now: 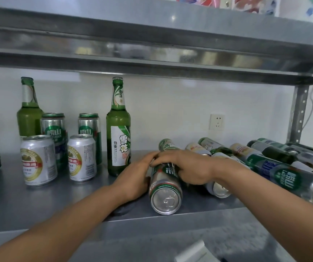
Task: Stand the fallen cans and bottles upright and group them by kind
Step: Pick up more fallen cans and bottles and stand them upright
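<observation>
Steel shelf beneath a second shelf, with a white wall behind and a socket on it, above and beyond the right hand — a low, hard, smooth place to work. Both hands grasp one can: the left hand cups its left side and the right wraps over the top, fingers meeting. The can lies on its side between them, lid toward the shelf's front edge.

The risks look plain. Tipping it up could swing the left hand into the upright bottle just beyond it and topple it. Drawing the can away may free the fallen cans right of the right hand, which could roll on the slick metal — perhaps off the edge.
</observation>
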